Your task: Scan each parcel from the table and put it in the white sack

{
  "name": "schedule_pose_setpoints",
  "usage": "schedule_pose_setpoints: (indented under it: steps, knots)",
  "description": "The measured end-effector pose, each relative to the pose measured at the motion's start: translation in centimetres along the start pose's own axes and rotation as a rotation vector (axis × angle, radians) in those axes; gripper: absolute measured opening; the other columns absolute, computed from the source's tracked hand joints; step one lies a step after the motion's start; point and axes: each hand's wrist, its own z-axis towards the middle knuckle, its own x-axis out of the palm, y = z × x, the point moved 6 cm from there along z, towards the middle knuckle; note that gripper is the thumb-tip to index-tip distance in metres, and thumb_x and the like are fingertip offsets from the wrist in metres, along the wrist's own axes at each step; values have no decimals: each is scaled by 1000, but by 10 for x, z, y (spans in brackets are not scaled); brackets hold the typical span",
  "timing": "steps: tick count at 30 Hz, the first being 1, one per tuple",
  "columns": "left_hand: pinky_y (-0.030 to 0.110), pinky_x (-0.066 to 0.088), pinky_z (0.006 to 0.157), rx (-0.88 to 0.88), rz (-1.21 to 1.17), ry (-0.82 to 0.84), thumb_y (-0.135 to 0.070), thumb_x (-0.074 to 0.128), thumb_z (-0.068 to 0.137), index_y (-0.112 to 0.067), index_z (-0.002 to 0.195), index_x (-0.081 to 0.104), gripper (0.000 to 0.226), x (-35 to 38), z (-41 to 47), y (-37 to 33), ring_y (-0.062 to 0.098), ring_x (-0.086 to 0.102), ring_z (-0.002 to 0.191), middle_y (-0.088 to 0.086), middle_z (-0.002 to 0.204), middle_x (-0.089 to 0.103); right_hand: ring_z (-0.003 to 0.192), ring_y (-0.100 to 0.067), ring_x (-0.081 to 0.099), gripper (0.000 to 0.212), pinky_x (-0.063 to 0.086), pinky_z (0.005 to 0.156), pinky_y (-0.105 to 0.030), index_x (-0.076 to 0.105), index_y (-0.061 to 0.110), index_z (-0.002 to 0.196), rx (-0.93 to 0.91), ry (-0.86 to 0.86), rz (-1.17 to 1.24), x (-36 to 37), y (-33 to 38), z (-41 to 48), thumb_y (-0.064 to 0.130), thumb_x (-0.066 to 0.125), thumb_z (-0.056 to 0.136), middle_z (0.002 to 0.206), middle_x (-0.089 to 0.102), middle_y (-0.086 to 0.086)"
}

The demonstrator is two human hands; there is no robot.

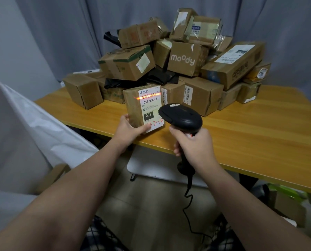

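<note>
Over the near edge of the wooden table [259,127], the left hand [128,130] grips a small brown cardboard parcel [133,104] from below, with its thumb on the bottom of the white shipping label [151,107] and its fingers curled round the left side; the parcel stands upright with the label facing the camera, printed 032-038-E01, with red handwriting at the foot; an orange-red scan line [147,96] lies across the barcode at the label's top. Just right of the parcel, the right hand [192,144] is wrapped round the handle of a black handheld barcode scanner [181,117]; its head points at the label, close beside the parcel's right edge, though whether they touch I cannot tell; a black cable [189,205] hangs from the handle's base toward the floor. Behind the held parcel, a heap of cardboard parcels [133,64] covers the far part of the table; a box marked "moody" [185,58] sits near its middle; black plastic mailers [158,77] lie tucked among the boxes. Left of the table stands the white sack [24,124], well apart from the held parcel; a grey curtain [60,33] hangs behind everything.
</note>
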Motion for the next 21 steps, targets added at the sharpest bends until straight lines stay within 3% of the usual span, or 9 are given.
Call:
schedule_pose_setpoints:
  steps: [21]
  knots:
    - [44,37,111,78,-6,-106,-27,84,70,-15,143,19,99,-15,3,-5,21,40,134,6,146,39,45,-13,59,18,48,47,-25,66,9,87,2,-6,-37,-5,1,1,27,71,85,57,60,-5]
